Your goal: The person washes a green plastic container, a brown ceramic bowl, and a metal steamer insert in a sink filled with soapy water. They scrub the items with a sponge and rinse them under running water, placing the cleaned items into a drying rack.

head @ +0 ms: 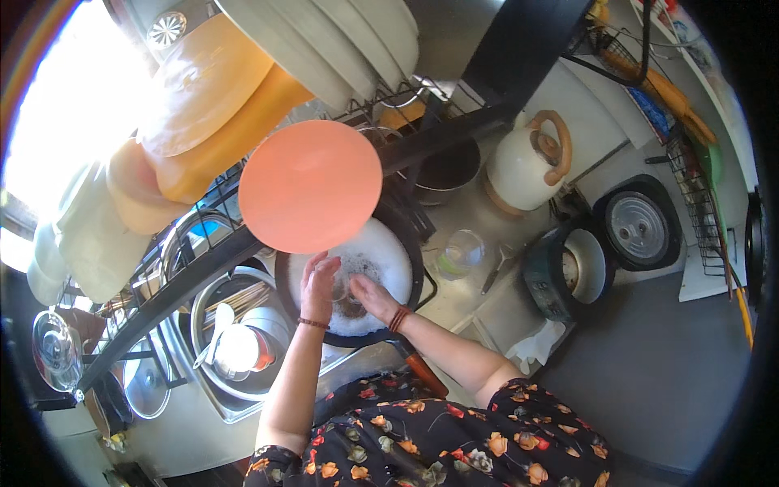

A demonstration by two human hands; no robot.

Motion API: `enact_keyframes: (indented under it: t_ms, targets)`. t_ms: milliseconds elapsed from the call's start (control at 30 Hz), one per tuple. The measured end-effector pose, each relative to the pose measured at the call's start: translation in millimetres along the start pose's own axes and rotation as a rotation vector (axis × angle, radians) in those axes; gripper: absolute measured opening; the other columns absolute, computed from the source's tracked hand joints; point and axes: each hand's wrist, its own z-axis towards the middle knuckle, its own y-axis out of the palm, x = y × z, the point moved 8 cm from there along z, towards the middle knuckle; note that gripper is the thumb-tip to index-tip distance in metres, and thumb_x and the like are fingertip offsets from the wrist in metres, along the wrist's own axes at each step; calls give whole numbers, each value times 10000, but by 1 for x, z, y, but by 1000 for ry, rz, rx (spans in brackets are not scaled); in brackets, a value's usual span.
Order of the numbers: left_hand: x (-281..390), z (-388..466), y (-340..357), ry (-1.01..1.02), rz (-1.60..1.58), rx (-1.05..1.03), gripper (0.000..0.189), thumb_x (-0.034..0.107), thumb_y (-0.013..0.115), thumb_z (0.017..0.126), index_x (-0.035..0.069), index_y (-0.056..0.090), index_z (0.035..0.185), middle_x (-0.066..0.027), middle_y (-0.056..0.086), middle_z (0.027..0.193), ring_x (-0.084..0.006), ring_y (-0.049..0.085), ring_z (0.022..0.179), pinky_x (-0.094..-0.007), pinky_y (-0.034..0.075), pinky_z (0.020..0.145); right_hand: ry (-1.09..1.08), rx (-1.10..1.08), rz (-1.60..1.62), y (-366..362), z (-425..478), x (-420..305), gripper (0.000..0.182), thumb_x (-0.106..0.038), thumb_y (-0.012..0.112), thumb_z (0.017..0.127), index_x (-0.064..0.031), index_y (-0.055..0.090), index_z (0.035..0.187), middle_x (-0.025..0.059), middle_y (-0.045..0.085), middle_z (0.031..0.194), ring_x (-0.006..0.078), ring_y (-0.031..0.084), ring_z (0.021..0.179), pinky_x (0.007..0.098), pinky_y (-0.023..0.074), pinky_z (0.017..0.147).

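Note:
Both my hands are over a dark wok (415,252) filled with white soap suds (389,255). My left hand (317,289) is raised at the left of the foam with its fingers curved. Facing it from the right, my right hand (376,298) has its fingers pointing into the suds. Between them the foam thins to brownish water, and a faint clear shape shows there; whether either hand holds it is unclear. The wok's wooden handle (426,374) points toward my body. Just beyond my left fingertips, a coral-pink plate (310,185) stands at the dish rack.
A black wire dish rack (176,289) crosses overhead, holding pale plates (341,42) and orange bowls (213,91). Left of the wok, a sink (201,365) holds cups and chopsticks. To the right are a clear glass (462,252), a fork (497,268), a kettle (526,164) and a dark pot (566,271).

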Motion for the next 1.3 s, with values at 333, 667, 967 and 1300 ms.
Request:
enact_keyframes:
  t_ms: [333,667,967,1300]
  targets:
    - [-44,-24,65,-190,481,-222,390,287,527,836,134,482,1192,-24,575,1117,-93,482,986,-261,303,788,-151,601,-399,-195,-41,-94,167,-114,561,815,-33,469,927,110,543,849,215,540,729,303,460,633]
    - [-88,-22,45,-233,583,-160,146,171,605,779,106,620,910,13,648,852,-64,498,675,-208,363,582,-63,326,-997,-226,-41,-14,436,-281,263,917,-18,372,1247,215,366,1296,400,320,1197,466,220,1018]
    - [-104,-9,27,-139,606,-91,175,55,654,688,-2,607,847,-67,626,803,-141,586,766,-261,468,709,-165,98,-1047,-202,-45,-57,617,-11,574,685,-178,427,1260,176,284,1361,442,278,1214,476,271,1006]
    - [-137,-23,78,-291,401,-160,286,65,617,641,-5,593,918,-73,599,709,-144,570,633,-276,454,535,-284,183,-881,-215,-44,-45,549,21,576,642,-90,450,1164,168,417,1165,357,390,1104,436,311,949]
